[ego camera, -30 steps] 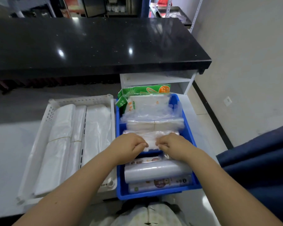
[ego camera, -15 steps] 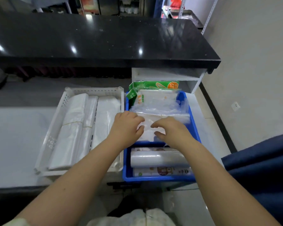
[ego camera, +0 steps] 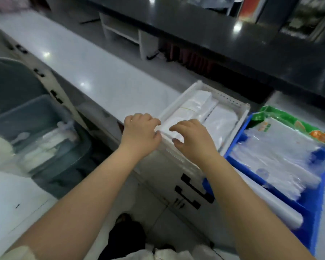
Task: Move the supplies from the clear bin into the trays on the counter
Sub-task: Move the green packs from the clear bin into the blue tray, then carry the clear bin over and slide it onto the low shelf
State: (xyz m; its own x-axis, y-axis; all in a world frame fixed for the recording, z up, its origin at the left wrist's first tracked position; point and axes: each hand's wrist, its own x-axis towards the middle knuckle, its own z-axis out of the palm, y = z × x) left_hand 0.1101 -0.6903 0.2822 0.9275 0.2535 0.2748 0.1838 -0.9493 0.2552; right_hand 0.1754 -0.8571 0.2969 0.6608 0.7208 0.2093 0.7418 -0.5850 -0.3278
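The clear bin stands low at the left, beside the counter, with white plastic spoons and wrapped supplies inside. On the white counter a white perforated tray holds folded white plastic bags. A blue tray to its right holds clear bags, a green packet and a film roll. My left hand hovers loosely curled at the white tray's near left corner, holding nothing. My right hand hangs relaxed over the white bags, also holding nothing.
A raised black counter runs along the back with a white shelf unit beneath it. Cabinet doors with black handles sit below the trays. A white surface lies at the lower left, next to the bin.
My view has swung left, bringing the clear bin into sight. Both hands have left the blue tray and moved left over the white tray.
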